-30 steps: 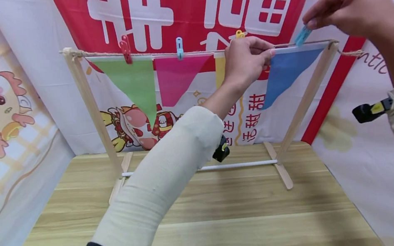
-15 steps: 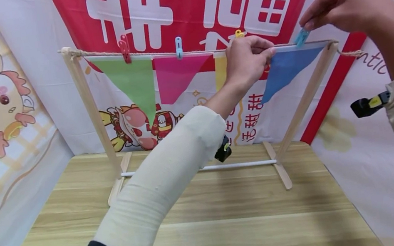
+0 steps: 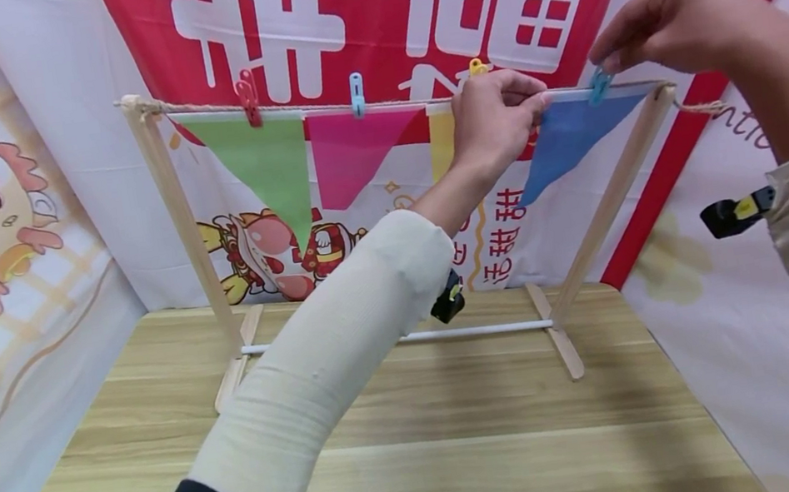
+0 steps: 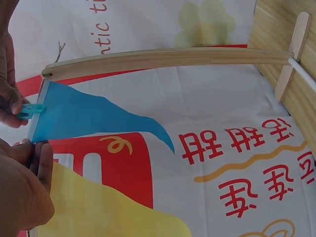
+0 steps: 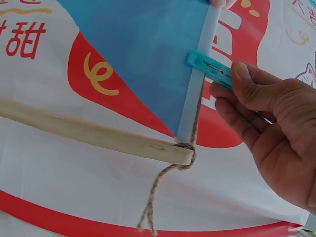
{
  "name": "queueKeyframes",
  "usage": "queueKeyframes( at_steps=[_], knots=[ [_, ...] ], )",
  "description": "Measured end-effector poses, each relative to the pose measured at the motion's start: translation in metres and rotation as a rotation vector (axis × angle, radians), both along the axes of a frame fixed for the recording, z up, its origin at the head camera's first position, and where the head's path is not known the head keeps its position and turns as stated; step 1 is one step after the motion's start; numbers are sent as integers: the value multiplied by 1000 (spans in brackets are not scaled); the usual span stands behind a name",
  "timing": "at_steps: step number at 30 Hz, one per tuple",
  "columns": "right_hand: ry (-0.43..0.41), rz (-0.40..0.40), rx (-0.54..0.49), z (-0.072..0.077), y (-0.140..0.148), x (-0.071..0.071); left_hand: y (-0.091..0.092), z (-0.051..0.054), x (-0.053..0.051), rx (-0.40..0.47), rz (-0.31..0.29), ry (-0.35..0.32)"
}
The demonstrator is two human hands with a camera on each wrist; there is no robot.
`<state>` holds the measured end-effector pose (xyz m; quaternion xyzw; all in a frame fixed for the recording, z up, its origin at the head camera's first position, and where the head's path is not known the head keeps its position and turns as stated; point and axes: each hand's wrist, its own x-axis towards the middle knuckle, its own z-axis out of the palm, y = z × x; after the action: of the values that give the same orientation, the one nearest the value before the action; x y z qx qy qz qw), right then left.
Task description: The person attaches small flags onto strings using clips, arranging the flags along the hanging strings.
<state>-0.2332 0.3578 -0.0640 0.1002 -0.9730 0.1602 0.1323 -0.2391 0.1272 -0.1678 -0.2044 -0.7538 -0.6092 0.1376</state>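
A blue triangular flag (image 3: 576, 138) hangs at the right end of a twine line strung across a wooden frame. With thumb and fingers my left hand (image 3: 493, 118) pinches the flag's upper left corner at the twine. My right hand (image 3: 704, 22) pinches a light blue clothespin (image 3: 601, 85) at the flag's white top edge. In the right wrist view the jaws of the clothespin (image 5: 210, 68) lie over that edge and the twine (image 5: 199, 111). Left of my hand hang a yellow flag (image 3: 442, 138), partly hidden, a pink flag (image 3: 366, 153) and a green flag (image 3: 269, 163).
Red (image 3: 248, 98), pale blue (image 3: 357, 94) and yellow clothespins (image 3: 478, 67) sit along the line. Wooden posts (image 3: 612, 207) hold it up, joined low by a white rod (image 3: 482, 330). The frame stands on a wood-grain table (image 3: 425, 460) before a printed cloth backdrop (image 3: 168, 252).
My right hand has moved slightly left and down, bringing the light blue clothespin lower onto the flag's top edge. My left hand keeps its pinch in place. The blue flag's tip has swayed.
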Motion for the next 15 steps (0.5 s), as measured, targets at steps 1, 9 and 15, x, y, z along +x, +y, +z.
queueKeyframes(
  at_steps=[1, 9, 15],
  knots=[
    [-4, 11, 17, 1, 0, 0, 0, 0, 0, 1, 0, -1],
    [-12, 84, 137, 4, 0, -1, 0, 2, 1, -2, 1, -11],
    [-38, 87, 136, 1, 1, -4, -2, 4, 3, -11, -4, -21]
  ],
)
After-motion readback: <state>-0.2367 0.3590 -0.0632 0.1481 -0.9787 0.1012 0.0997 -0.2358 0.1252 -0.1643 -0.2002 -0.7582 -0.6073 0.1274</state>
